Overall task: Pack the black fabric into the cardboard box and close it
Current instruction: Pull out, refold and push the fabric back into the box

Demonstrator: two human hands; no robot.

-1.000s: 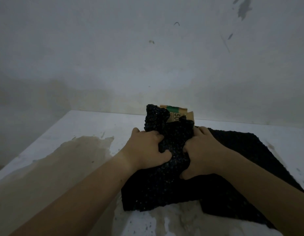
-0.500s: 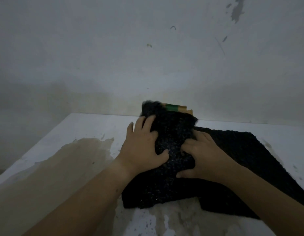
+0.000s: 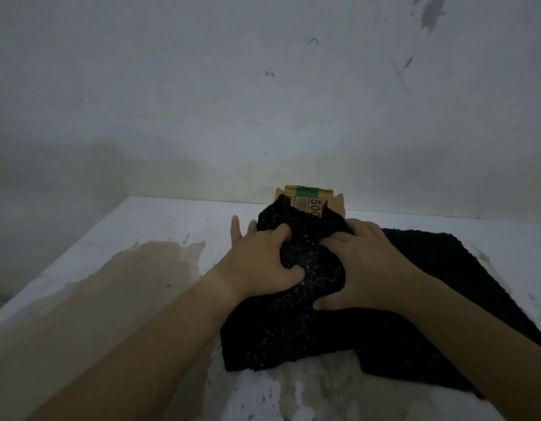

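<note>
On the left, the white tabletop (image 3: 160, 220) carries a broad tan stain (image 3: 111, 287) that runs from the near edge in toward the middle; a bare forearm crosses over it from the lower left corner; the left hand (image 3: 260, 262) lies on the left side of a bunched mound of black fabric (image 3: 278, 329), its forefinger and thumb curled into the cloth and gripping a fold, while its two outer fingers stretch straight along the mound's left edge; the black fabric, flecked with small pale specks, rises into a hump between the hands and spreads flat on the tabletop toward the viewer and away to the right; just behind the hump stands the cardboard box (image 3: 311, 197), brown with a green band and the figures "500" printed on its face; only its upper part shows, the cloth touching and covering its front, and whether any cloth is inside cannot be told; a brown flap stands up at its right corner; the right hand (image 3: 372, 268) grips the right side of the hump, fingers bent down into the cloth and thumb pressed against it near the viewer; behind everything rises a pale, scuffed wall (image 3: 263, 101) with dark marks toward the upper right.
</note>
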